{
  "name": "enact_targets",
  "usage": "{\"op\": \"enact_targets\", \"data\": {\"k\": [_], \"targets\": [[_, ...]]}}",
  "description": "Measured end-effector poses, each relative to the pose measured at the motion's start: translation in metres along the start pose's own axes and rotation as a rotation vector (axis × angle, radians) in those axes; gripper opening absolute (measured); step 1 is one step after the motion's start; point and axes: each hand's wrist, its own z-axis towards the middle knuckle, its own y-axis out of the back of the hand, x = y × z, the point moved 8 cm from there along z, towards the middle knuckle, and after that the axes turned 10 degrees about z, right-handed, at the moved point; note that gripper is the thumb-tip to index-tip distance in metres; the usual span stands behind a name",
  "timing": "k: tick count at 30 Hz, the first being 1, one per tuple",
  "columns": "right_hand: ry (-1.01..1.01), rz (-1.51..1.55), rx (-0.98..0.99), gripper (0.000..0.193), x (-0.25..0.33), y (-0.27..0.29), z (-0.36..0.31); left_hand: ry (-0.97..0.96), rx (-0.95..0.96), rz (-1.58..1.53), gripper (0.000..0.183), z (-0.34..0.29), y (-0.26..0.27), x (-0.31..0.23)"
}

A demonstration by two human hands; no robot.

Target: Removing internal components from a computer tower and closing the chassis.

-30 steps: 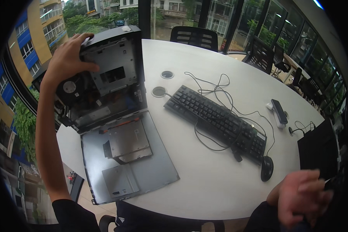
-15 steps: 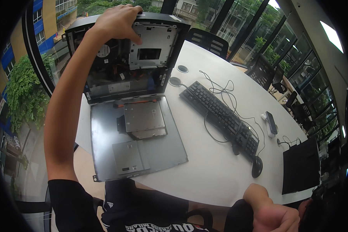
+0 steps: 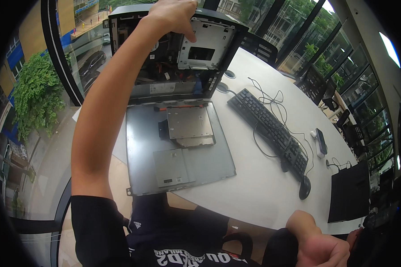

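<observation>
My left hand (image 3: 176,18) grips the top edge of an open desktop computer case (image 3: 165,99), fingers over the top and thumb down its inner side. The case stands on the table's far side with its inside towards me, showing wires, a fan and a silver metal bracket (image 3: 209,38). My forearm covers part of it. In front lies a flat grey metal side panel (image 3: 142,138), bearing a silver drive-like metal box (image 3: 189,122). Down at the lower right, my right hand (image 3: 323,251) is curled near the table edge; its fingers are partly cut off and whatever they hold is hidden.
The white table (image 3: 218,196) carries a black keyboard (image 3: 267,124) with loose cables, a mouse (image 3: 304,188), a small upright device (image 3: 321,142) and a black flat screen-like panel (image 3: 349,191). Office chairs (image 3: 258,49) stand beyond, and tall windows enclose the left side.
The whole view has shifted, so the case, panel and keyboard appear further right and slightly higher. My left hand stays on the case top; the right hand remains at the lower right.
</observation>
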Motion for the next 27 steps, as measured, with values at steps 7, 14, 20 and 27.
{"op": "enact_targets", "data": {"k": [7,14,20,27], "targets": [[-0.065,0.076,0.082,0.046,-0.019,-0.02,0.006,-0.021,0.0,-0.036,0.075,-0.002,-0.001,-0.001],[-0.17,0.129,0.082,0.04,-0.017,-0.018,0.009,-0.019,-0.059,-0.047,0.074,-0.006,0.004,-0.005],[-0.224,-0.093,-0.047,0.051,-0.011,-0.01,-0.001,0.01,-0.011,-0.013,0.074,-0.003,-0.006,0.0],[0.185,0.197,-0.16,0.062,-0.052,-0.002,-0.008,-0.022,0.007,-0.033,0.071,-0.002,-0.003,-0.001]]}}
